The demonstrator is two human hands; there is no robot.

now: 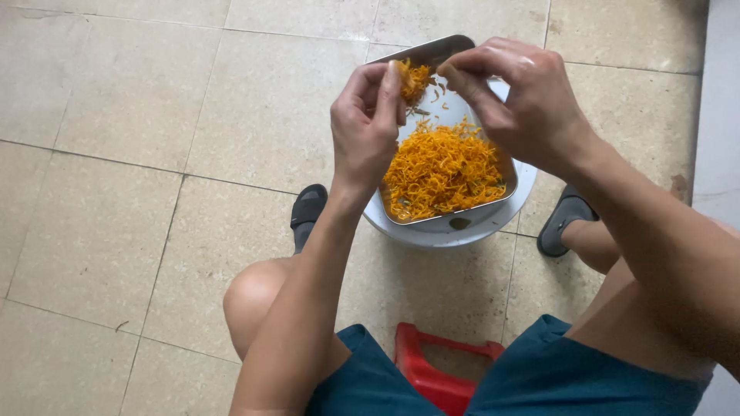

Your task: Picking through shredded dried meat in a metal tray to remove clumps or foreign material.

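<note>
Beige tiled floor (116, 192) underneath; round white bowl (451, 231) betw. dark slippers (308, 209); rectangular steel tray (505, 179) on top w/ orange shredded strands (443, 168). Right hand (516, 92) pinching above tray. Left hand (368, 123) gripping small orange clump (415, 79).

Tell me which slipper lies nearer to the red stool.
The left slipper, beside the left knee: it lies closer to the red stool than the right slipper, which sits past the white bowl.
</note>
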